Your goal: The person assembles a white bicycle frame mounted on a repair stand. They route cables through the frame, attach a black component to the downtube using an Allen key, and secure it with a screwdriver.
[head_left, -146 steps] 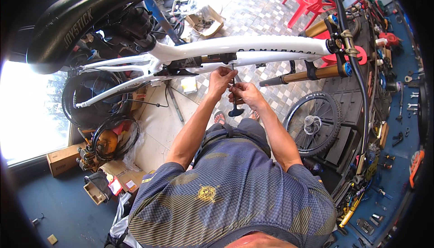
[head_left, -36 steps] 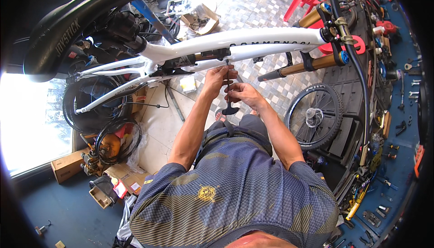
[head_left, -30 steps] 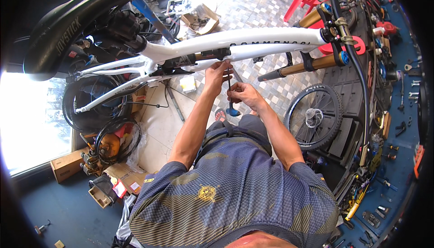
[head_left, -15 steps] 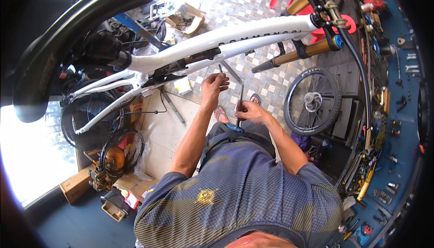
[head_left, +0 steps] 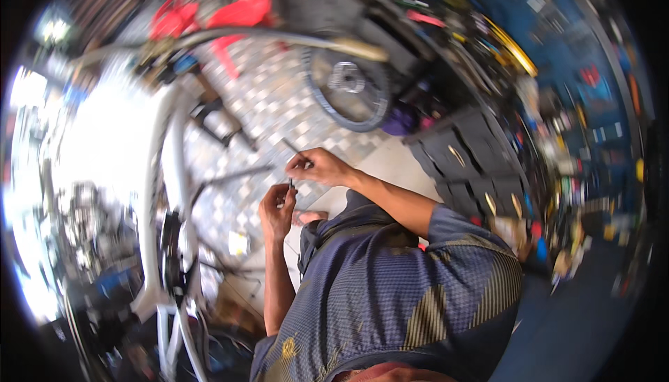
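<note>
My left hand (head_left: pixel 277 213) is raised with thumb and fingers pinched on a small dark pin-like piece (head_left: pixel 291 183), too small to name more closely. Just above and to its right, my right hand (head_left: pixel 317 167) closes around the dark shaft of a T-handle hex wrench (head_left: pixel 291 146). The shaft points up and left; its blue handle does not show now. To the left of both hands stands the white bicycle frame (head_left: pixel 164 173), blurred by motion. Neither hand touches it.
Beyond the hands, a bicycle wheel (head_left: pixel 385 96) leans by a dark cabinet. Dark drawers (head_left: pixel 463 152) stand on the right, with a blue tool-covered bench (head_left: pixel 557 27) behind. Red plastic chairs (head_left: pixel 244 9) are at the back. The handlebar (head_left: pixel 279 34) spans the upper middle.
The view has swung to the right, so the bicycle frame now stands upright at the left. My hands have come closer together, and the wrench's blue handle has gone out of sight.
</note>
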{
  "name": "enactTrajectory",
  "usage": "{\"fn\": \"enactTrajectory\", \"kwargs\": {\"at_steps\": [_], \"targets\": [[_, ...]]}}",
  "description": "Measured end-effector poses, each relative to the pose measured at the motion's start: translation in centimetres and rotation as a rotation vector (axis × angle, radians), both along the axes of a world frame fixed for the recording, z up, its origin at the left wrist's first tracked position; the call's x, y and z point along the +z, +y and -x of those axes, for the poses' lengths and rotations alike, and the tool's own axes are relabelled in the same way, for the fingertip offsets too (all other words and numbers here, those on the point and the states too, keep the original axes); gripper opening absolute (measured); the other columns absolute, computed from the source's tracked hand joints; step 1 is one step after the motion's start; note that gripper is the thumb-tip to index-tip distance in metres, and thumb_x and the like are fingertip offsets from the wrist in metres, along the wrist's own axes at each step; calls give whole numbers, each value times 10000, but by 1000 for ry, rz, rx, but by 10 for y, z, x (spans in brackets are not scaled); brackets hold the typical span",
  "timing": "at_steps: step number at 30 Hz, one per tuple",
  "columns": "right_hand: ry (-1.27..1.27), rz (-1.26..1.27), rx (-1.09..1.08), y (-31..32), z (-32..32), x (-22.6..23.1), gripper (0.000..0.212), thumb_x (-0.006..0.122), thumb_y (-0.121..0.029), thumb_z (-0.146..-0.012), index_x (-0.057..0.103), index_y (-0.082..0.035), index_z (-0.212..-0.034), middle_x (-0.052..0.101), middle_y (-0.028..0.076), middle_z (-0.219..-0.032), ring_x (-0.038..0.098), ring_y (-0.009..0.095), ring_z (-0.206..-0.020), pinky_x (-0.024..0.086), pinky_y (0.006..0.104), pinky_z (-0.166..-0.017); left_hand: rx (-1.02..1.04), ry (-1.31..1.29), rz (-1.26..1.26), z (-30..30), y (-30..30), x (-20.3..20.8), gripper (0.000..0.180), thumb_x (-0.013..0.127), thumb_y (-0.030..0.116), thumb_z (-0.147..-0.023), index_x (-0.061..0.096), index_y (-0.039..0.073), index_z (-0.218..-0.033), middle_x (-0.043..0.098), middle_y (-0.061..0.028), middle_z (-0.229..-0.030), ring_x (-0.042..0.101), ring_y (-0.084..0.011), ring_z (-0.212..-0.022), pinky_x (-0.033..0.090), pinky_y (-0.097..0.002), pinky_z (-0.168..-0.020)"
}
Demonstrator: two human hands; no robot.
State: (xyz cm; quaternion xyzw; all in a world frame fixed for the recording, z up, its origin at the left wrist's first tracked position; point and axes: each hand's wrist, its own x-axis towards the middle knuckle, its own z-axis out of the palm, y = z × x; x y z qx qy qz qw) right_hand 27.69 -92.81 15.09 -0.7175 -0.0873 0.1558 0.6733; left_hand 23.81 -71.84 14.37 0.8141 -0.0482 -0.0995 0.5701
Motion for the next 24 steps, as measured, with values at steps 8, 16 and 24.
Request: {"fn": "enactTrajectory", "kwargs": {"at_steps": [8, 16, 24], "targets": [[12, 346, -381, -202, 130, 46, 274, 727, -277, -890, 732, -29, -1006, 752, 115, -936, 707, 214, -869, 528, 348, -824, -464, -32, 47, 24, -199, 3, 229, 707, 195, -936, 696, -13, -1033, 750, -110, -888, 692, -156, -783, 542, -299, -716], [55, 611, -955, -431, 301, 33, 249, 705, -288, -908, 737, -61, -1006, 742, 146, -941, 719, 287, -893, 537, 387, -802, -724, 128, 178, 115, -364, 0, 239, 673, 124, -959, 674, 2, -1165, 748, -136, -930, 717, -185, -870, 555, -315, -782], [705, 1147, -1862, -699, 508, 43, 354, 667, -392, -924, 744, -125, -1143, 702, 226, -1160, 661, 402, -1118, 530, 477, -945, -760, 263, 28, 116, -347, -30, 247, 611, 112, -994, 643, -13, -1205, 731, -112, -941, 708, -172, -843, 555, -278, -703]]}}
